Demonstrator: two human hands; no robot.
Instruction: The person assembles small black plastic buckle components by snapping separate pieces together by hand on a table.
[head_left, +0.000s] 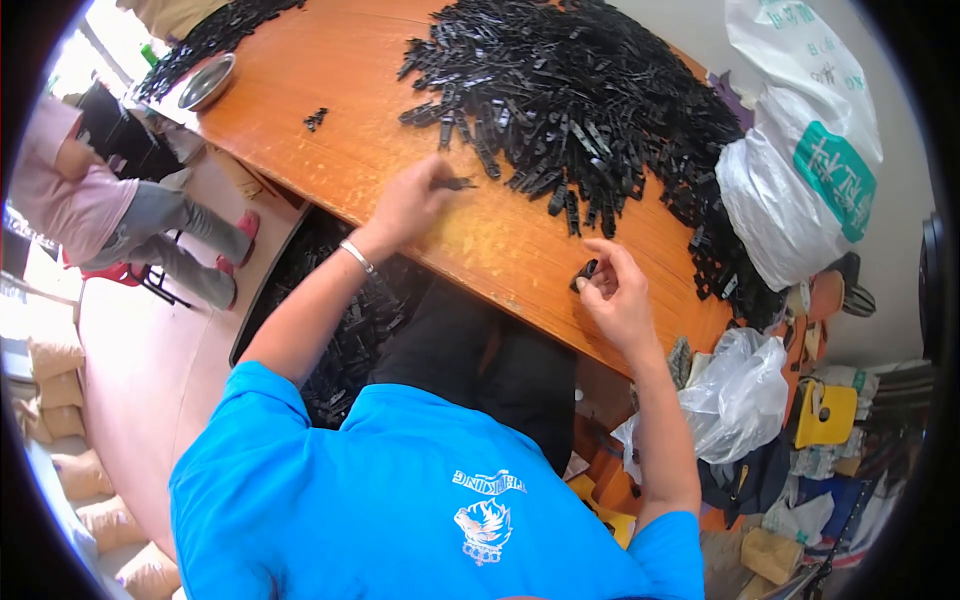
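A big heap of small, narrow black plastic pieces (570,100) covers the far middle and right of the orange-brown wooden table (360,80). Over the near edge, my left hand (408,203) pinches a thin dark plastic piece (457,184) just left of the heap. Thumb and fingers of my right hand (620,295) close on a short black plastic piece (585,272), below the heap's near end. The exact kind of these pieces is too small to make out. My two hands are well apart.
A small cluster of black pieces (316,119) and a metal dish (207,82) sit farther left. Below the table edge stands a dark container of black pieces (350,330). White plastic bags (780,190) crowd the right side. Another person (130,200) is at far left.
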